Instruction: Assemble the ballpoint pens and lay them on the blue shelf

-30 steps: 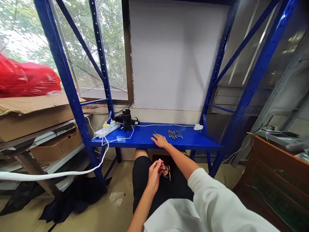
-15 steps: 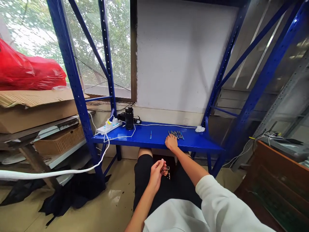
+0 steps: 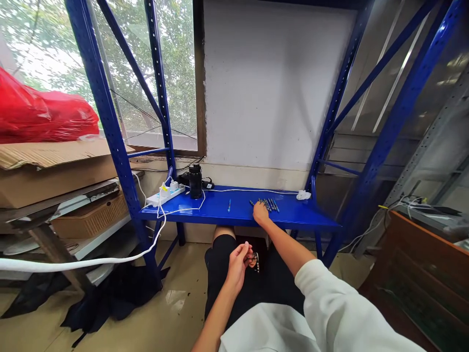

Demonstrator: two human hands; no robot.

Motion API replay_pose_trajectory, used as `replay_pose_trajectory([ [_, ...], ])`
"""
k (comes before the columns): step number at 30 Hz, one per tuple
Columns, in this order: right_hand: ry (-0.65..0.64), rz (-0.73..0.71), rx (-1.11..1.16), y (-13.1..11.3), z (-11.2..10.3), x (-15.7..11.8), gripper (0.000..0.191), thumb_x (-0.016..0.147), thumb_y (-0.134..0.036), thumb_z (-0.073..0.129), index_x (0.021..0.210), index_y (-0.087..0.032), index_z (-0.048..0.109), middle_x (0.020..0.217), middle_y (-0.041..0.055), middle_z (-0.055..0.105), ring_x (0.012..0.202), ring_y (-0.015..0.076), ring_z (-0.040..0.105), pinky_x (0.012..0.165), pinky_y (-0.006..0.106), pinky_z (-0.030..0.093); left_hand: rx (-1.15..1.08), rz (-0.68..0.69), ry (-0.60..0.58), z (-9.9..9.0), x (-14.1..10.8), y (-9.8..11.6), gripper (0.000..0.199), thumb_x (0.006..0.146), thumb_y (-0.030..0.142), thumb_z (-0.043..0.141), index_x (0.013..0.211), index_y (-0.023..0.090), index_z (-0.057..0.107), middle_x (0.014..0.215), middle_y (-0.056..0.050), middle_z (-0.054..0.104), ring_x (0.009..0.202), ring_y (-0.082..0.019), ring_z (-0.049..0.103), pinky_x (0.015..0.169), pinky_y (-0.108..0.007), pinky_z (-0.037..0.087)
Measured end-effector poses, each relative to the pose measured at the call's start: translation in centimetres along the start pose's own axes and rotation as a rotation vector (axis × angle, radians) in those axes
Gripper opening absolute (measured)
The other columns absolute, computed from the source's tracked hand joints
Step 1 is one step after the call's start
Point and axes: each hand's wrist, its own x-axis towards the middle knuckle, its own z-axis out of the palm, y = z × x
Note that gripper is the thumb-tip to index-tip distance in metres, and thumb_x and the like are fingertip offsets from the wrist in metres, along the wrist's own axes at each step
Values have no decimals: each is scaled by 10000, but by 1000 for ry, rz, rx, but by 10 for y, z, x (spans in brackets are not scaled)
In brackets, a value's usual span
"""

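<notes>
My right hand (image 3: pixel 261 213) reaches over the blue shelf (image 3: pixel 293 218), fingers closed around a dark pen (image 3: pixel 251 202) whose end sticks out to the left. Several slim pens (image 3: pixel 273 205) with dark, patterned barrels and blue ends lie side by side just right of that hand; the fingers partly cover the row. A single blue pen (image 3: pixel 229 205) lies apart, farther left. Above my lap, my left hand (image 3: pixel 238 264) is closed in a pinch; what it holds is too small to make out. Beside its fingers shows a small dark patch with shiny dots (image 3: pixel 257 263).
A black bottle (image 3: pixel 195 182) and a white power strip (image 3: pixel 164 195) stand on the shelf's left part. A white cable (image 3: pixel 110 261) hangs across the left side. A crumpled white item (image 3: pixel 303 195) lies at the right end. Blue uprights (image 3: pixel 117 142) frame the shelf.
My right hand has shifted slightly right, and a pen end now shows tilted out at its left. The left hand keeps its pinch. The view has moved slightly.
</notes>
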Motion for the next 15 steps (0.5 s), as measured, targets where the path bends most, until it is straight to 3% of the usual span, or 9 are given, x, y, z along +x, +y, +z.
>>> replay_pose_trajectory([
  [4, 40, 17, 169, 0, -8, -10, 317, 1039, -349, 692, 1265, -128, 669, 1290, 133, 690, 1143, 270, 694, 1013, 476, 568, -8, -4, 19, -1, -1, 2, 482, 718, 542, 960, 897, 131, 782, 813, -27, 681, 679, -105, 607, 608, -206, 476],
  [6, 98, 3, 279, 2, -13, -23, 256, 1082, -287, 565, 1262, -120, 636, 1265, 170, 696, 1143, 282, 696, 1009, 442, 538, -16, -1, 22, -2, -3, 2, 482, 713, 543, 963, 891, 133, 785, 810, -28, 683, 681, -104, 606, 612, -206, 474],
  [10, 246, -25, 516, 6, -24, -65, 331, 1113, -279, 280, 1345, -139, 470, 1271, 214, 671, 1143, 289, 676, 971, 397, 498, -25, -6, 21, -3, -4, 0, 477, 713, 545, 965, 879, 133, 793, 807, -34, 690, 687, -104, 607, 627, -207, 479],
  [15, 242, -84, 787, 10, -40, -139, 331, 1119, -515, 274, 1195, -242, 446, 928, 34, 650, 727, 191, 616, 708, 307, 516, 13, -8, 17, -2, -2, 0, 447, 724, 539, 957, 851, 143, 791, 793, -31, 700, 659, -102, 606, 605, -205, 478],
])
